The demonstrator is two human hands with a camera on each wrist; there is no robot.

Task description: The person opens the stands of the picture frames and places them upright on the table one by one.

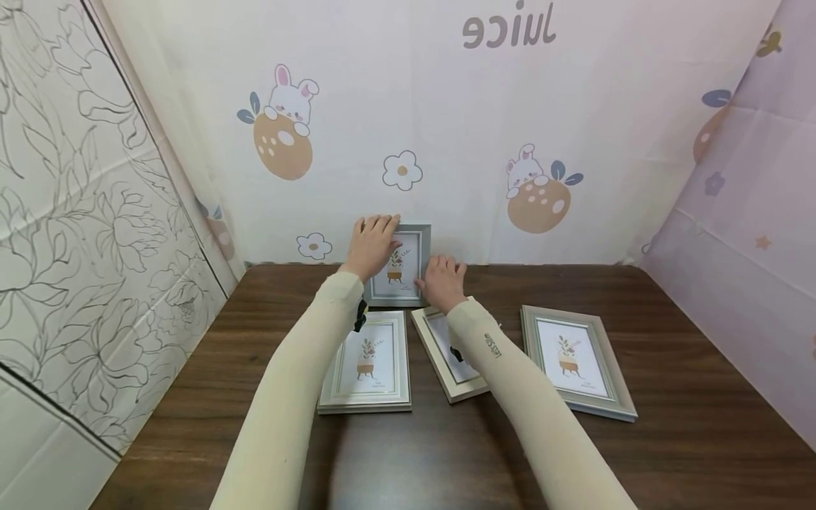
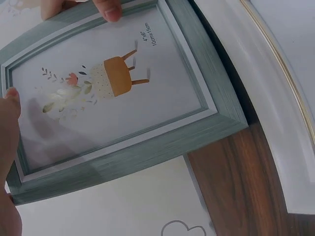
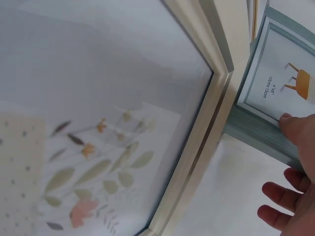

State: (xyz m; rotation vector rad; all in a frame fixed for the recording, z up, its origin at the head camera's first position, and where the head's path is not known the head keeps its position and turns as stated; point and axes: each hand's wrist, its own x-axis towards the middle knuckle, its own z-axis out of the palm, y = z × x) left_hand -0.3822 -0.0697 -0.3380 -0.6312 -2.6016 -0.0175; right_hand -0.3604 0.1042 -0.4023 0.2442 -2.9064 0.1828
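A grey-green picture frame with a potted-plant print stands roughly upright at the table's back edge, close to the patterned cloth. My left hand grips its upper left corner, thumb over the front. On its right side, my right hand holds the edge; the right wrist view shows the right thumb on the front rim. A white picture frame lies flat just in front. Beside it a cream picture frame lies at an angle, partly hidden under my right forearm.
Farther right, a grey-beige picture frame lies slightly turned on the dark wooden table. Cloth printed with rabbits and flowers hangs behind the table. A panel with line-drawn flowers rises at the left.
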